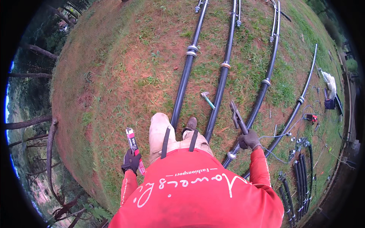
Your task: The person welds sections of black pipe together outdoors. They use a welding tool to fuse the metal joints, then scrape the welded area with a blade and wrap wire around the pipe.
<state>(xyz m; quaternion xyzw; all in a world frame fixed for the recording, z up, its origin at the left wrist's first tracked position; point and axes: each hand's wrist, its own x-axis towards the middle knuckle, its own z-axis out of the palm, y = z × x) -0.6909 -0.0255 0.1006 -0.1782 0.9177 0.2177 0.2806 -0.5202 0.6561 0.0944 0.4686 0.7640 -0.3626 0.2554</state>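
Both hands full, pipes laid out, nothing being worked on yet

Nearest first. Our left hand (131,161), gloved, is closed around a slim pink-and-white pack (132,141), well clear of the pipes. Our right hand (249,140), also gloved, grips the handle of a metal tool (238,117), head pointing away from us. Looks like a wrench or pliers; can't tell which. From this view we can't tell whether it touches the pipe behind it.

Four long black pipes (185,78) run across the grass ahead and to our right. Collars (225,65) are on all four, so we'd call the layout done. Can't tell if the collars are tight. Tool isn't seen clamped on any of them, so we'd guess hands-on work is what's left.

Our boot (191,123) is planted between the two leftmost pipes. Hammer (207,100) lies loose just past it, handle end at the second pipe: trip risk. Cable (281,135) crosses the fourth pipe on our right; snag risk.

Further right: a bundle (302,184) of shorter black lengths, metal fittings (302,143) near its top, then a red box (311,118). Beyond that, dark crate (330,104) and white sheet (330,85).
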